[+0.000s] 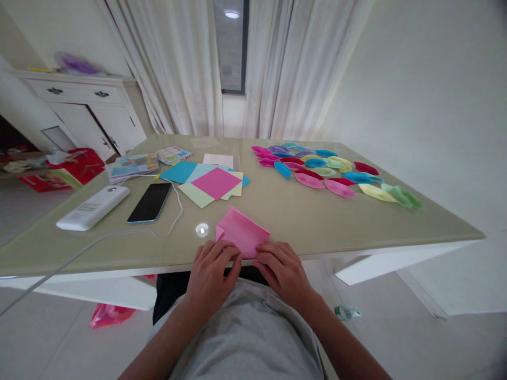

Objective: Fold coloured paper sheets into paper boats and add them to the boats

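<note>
A pink sheet of paper, partly folded, lies at the table's front edge. One small folded corner shows at its left side. My left hand pinches the paper's lower left edge between thumb and fingers. At the lower right edge my right hand grips the same sheet, its fingers bent over the paper. Beyond the sheet is a fanned pile of coloured paper squares, a magenta one on top. Several folded paper boat-like shapes in many colours are laid out in rows at the right.
A black-screened phone and a white power bank lie on the left of the table, with a white cable trailing off the front edge. Booklets lie behind them. A bottle is on the floor.
</note>
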A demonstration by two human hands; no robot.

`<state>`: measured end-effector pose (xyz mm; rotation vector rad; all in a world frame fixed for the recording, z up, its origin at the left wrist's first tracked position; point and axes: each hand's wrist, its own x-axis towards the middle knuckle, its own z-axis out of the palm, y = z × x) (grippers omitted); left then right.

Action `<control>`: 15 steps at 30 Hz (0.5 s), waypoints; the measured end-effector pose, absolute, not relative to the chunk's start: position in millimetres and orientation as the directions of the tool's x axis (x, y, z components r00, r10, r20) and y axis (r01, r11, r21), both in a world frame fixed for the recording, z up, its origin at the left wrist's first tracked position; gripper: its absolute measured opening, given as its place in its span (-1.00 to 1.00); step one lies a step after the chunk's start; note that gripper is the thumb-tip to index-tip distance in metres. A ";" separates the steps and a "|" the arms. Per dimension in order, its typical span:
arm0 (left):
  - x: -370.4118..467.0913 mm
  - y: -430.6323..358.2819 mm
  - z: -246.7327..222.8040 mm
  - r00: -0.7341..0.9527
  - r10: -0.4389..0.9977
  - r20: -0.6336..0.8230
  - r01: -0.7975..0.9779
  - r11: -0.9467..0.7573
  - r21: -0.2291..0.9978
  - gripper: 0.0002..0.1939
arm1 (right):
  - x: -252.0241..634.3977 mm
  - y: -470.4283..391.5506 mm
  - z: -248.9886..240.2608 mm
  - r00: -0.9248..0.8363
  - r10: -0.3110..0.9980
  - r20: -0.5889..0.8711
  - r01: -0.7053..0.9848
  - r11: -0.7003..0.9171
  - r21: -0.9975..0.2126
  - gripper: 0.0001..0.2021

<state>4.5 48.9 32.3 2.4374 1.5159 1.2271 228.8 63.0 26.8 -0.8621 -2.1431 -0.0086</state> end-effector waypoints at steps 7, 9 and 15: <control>10.2 49.7 35.1 0.194 0.801 0.567 0.749 -0.494 0.441 -0.81 | 214.7 62.3 24.1 -0.344 0.634 0.693 0.635 0.701 -0.325 -0.93; 10.2 50.2 33.5 0.189 0.806 0.561 0.752 -0.486 0.446 -0.81 | 213.3 62.8 23.8 -0.341 0.636 0.693 0.645 0.694 -0.320 -0.91; 10.7 51.5 30.9 0.181 0.825 0.536 0.793 -0.445 0.416 -0.87 | 221.3 62.8 20.3 -0.435 0.560 0.706 0.605 0.762 -0.231 -0.86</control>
